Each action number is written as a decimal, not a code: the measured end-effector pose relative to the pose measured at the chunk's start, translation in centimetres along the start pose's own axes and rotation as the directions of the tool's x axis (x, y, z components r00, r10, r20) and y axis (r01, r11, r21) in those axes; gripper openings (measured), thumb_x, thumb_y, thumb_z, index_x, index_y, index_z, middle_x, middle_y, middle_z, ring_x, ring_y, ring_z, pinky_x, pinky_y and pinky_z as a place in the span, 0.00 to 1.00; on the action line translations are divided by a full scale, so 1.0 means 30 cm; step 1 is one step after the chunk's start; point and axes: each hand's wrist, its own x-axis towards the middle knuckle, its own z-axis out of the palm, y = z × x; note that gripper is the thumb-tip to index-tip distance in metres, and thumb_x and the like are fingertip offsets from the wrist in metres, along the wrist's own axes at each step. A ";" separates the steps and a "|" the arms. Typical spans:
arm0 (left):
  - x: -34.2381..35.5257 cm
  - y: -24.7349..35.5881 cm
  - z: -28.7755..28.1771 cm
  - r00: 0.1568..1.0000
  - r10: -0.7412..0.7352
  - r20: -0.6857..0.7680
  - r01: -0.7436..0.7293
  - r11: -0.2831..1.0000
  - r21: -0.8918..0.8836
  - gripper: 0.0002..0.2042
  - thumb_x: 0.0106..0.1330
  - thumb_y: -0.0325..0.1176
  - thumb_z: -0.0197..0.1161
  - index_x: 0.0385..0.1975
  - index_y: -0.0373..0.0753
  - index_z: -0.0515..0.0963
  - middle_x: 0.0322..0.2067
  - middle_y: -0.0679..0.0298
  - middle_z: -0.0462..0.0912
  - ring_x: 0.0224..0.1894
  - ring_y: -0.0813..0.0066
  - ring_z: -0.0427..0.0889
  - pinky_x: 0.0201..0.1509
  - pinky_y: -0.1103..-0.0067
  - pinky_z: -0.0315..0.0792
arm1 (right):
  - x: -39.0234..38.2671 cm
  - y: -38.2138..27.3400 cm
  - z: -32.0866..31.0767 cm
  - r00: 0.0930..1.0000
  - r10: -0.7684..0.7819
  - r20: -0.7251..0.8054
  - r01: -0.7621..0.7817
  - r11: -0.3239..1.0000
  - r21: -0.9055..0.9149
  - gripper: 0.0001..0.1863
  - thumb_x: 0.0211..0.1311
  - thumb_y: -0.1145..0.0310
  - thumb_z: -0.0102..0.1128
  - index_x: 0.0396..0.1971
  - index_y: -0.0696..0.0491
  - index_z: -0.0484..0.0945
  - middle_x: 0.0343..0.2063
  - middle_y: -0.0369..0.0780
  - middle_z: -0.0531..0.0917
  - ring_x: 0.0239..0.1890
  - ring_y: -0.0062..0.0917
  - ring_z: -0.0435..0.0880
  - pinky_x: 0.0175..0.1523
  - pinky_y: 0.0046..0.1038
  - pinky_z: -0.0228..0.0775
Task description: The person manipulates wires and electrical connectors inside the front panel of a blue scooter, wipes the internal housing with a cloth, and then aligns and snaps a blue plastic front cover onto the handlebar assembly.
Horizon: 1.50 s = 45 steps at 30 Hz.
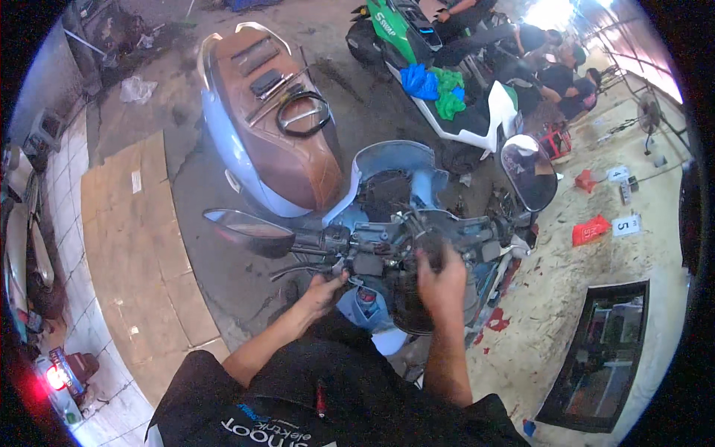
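Observation:
A light blue scooter (387, 160) stands in front of me with its front cowl opened up, exposing a dark handlebar assembly (369, 238) and cables, with a mirror on each side. My left hand (322, 292) is closed at the left of the handlebar, below the lever (298, 268), on a small part I cannot make out. My right hand (443, 279) is raised over the middle-right of the assembly, its fingers bent round a dark part, somewhat blurred; what it holds is unclear.
A scooter body with brown seat (313, 171) bears loose bars and cables. A green-white scooter (395, 30) with blue and green cloths stands behind, near several people (558, 82). Cardboard (134, 261) lies left, parked vehicles (26, 238) beyond. A pale wall (566, 261) runs along the right.

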 end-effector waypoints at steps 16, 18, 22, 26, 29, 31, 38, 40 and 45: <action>-0.003 -0.015 0.036 0.999 0.030 -0.033 -0.030 1.000 0.007 0.16 0.61 0.35 0.64 0.46 0.40 0.71 0.42 0.67 0.76 0.42 0.73 0.75 0.46 0.70 0.73 | 0.084 -0.023 -0.066 0.825 0.093 0.557 -0.265 0.935 0.236 0.15 0.58 0.63 0.58 0.31 0.63 0.79 0.26 0.47 0.83 0.28 0.36 0.81 0.37 0.28 0.69; 0.006 -0.022 0.020 0.998 0.053 -0.028 -0.052 0.998 0.023 0.16 0.61 0.36 0.64 0.46 0.39 0.71 0.41 0.68 0.76 0.41 0.73 0.76 0.45 0.71 0.73 | 0.045 -0.050 -0.102 0.907 -0.030 0.419 0.002 0.998 0.066 0.14 0.59 0.63 0.58 0.31 0.61 0.78 0.24 0.46 0.82 0.26 0.39 0.79 0.36 0.30 0.69; 0.012 -0.042 -0.020 0.998 0.032 -0.045 -0.020 0.970 0.241 0.16 0.61 0.39 0.64 0.44 0.38 0.71 0.38 0.67 0.77 0.38 0.74 0.76 0.43 0.73 0.73 | -0.023 -0.008 -0.136 0.909 -0.320 0.266 0.279 0.943 0.182 0.09 0.57 0.70 0.58 0.33 0.60 0.78 0.33 0.49 0.79 0.36 0.44 0.79 0.40 0.34 0.70; -0.005 -0.023 0.012 0.997 0.052 -0.054 -0.047 0.995 0.084 0.15 0.61 0.37 0.63 0.43 0.36 0.72 0.36 0.66 0.77 0.38 0.73 0.76 0.44 0.71 0.74 | -0.084 -0.021 -0.159 0.910 -0.229 0.346 0.195 0.972 0.131 0.08 0.53 0.74 0.58 0.34 0.58 0.79 0.36 0.49 0.78 0.39 0.42 0.78 0.43 0.32 0.70; -0.007 0.001 -0.022 0.987 -0.073 0.143 0.086 0.993 -0.086 0.13 0.58 0.22 0.57 0.44 0.34 0.72 0.37 0.63 0.78 0.41 0.69 0.78 0.47 0.71 0.74 | -0.104 0.010 -0.145 0.911 -0.264 0.316 0.225 0.962 0.153 0.10 0.48 0.76 0.59 0.33 0.56 0.80 0.35 0.47 0.78 0.38 0.40 0.80 0.42 0.31 0.72; -0.007 0.014 -0.010 0.986 -0.109 0.123 0.113 0.993 -0.023 0.14 0.57 0.20 0.56 0.44 0.33 0.71 0.38 0.62 0.78 0.41 0.68 0.79 0.48 0.71 0.74 | -0.103 0.035 -0.142 0.883 -0.340 0.324 0.281 0.935 0.214 0.11 0.45 0.76 0.60 0.32 0.55 0.81 0.35 0.45 0.78 0.37 0.37 0.80 0.41 0.30 0.73; 0.006 -0.040 0.045 0.997 0.075 -0.013 -0.075 0.997 -0.036 0.15 0.58 0.18 0.54 0.46 0.28 0.70 0.45 0.57 0.77 0.46 0.66 0.79 0.54 0.69 0.72 | -0.100 0.041 -0.120 0.893 -0.399 0.208 0.361 0.911 0.201 0.12 0.42 0.77 0.61 0.32 0.53 0.82 0.34 0.43 0.79 0.34 0.37 0.80 0.38 0.30 0.73; -0.003 -0.032 0.044 0.998 0.003 -0.067 -0.002 1.000 0.011 0.15 0.58 0.17 0.54 0.46 0.29 0.70 0.44 0.57 0.77 0.46 0.67 0.78 0.54 0.70 0.72 | -0.102 0.054 -0.111 0.906 -0.363 0.216 0.322 0.925 0.203 0.12 0.43 0.75 0.63 0.32 0.52 0.82 0.33 0.43 0.79 0.34 0.37 0.81 0.37 0.30 0.73; -0.002 -0.060 -0.039 0.998 -0.032 -0.049 0.042 0.978 0.203 0.15 0.55 0.19 0.59 0.43 0.33 0.71 0.37 0.61 0.79 0.42 0.68 0.78 0.48 0.74 0.73 | -0.113 0.026 -0.091 0.917 -0.327 0.229 0.301 0.943 0.140 0.10 0.44 0.72 0.65 0.32 0.51 0.82 0.32 0.43 0.79 0.32 0.37 0.81 0.36 0.31 0.73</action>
